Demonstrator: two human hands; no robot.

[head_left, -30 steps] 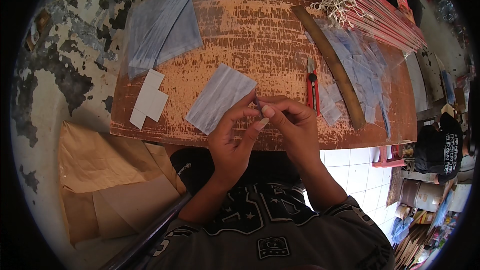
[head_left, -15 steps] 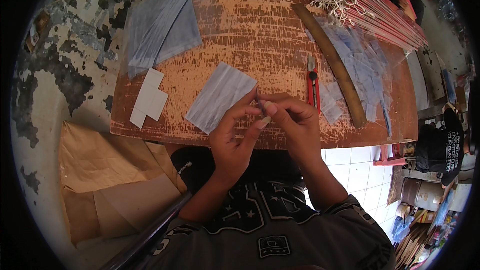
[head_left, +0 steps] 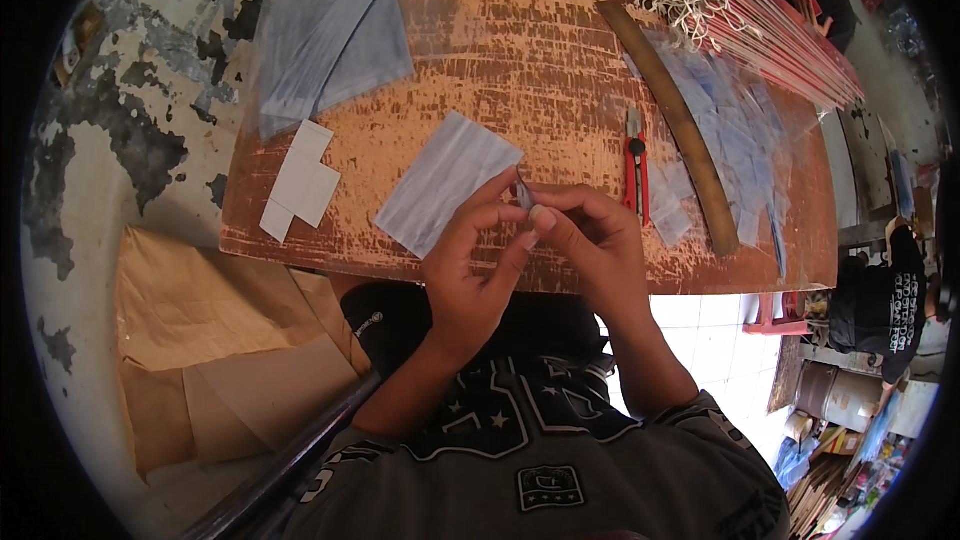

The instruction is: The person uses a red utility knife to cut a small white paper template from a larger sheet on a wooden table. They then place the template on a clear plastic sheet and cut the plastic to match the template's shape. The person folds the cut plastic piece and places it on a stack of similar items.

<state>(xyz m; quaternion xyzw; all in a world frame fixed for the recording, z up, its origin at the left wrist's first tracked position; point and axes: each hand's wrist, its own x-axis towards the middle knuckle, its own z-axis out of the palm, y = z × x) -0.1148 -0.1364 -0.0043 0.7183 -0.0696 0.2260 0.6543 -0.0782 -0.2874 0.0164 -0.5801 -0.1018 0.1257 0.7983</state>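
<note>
Between my fingertips, just above the table's near edge, is a small thin bluish-grey strip [head_left: 524, 192]; its material is too small to make out. My right hand [head_left: 597, 245] pinches it between thumb and forefinger. My left hand [head_left: 473, 255] curves round its other side, fingertips closed toward it. Under and beyond my left fingertips lies a rectangular stack of pale blue-grey sheets [head_left: 445, 180]. To the right of my right hand rests a red box cutter [head_left: 637, 170] with its blade end pointing away from me.
A brown wooden ruler-like strip [head_left: 680, 125] borders scattered clear bluish plastic pieces [head_left: 735, 140]. Red sticks with white strings [head_left: 760, 25] fill the far right. White cut card [head_left: 302, 185] and larger bluish plastic sheets [head_left: 340, 40] lie left. Another person [head_left: 880, 305] is at the right.
My hands stay together at nearly the same spot, with the strip turned slightly between the fingertips. The whole view has shifted a little; the things on the table lie as before.
</note>
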